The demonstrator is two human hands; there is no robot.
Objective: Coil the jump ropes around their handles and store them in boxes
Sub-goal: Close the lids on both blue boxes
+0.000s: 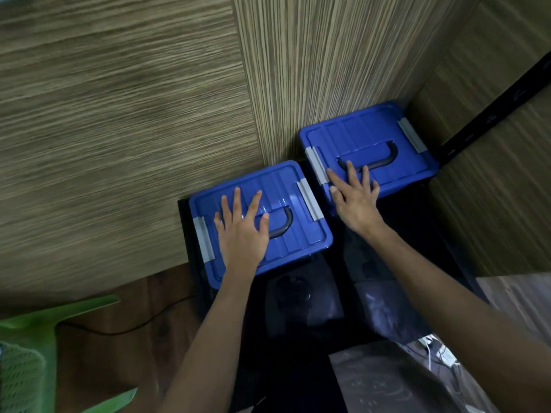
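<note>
With fingers spread flat, left hand (243, 234) pressed on near blue box (301, 216) lid; right hand (354, 193), likewise splayed, at one o'clock on far blue box (384, 132). Both lids closed, side by side on dark shelf (417, 234). Green chair (26, 359) at eight o'clock.

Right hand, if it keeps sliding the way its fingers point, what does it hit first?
The right hand lies flat on the far box, fingers already reaching the dark handle, which it would probably meet first.

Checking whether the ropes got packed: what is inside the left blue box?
Cannot be seen: the left blue box has its lid on, gray latches at both ends, and the left hand rests flat on top.
</note>
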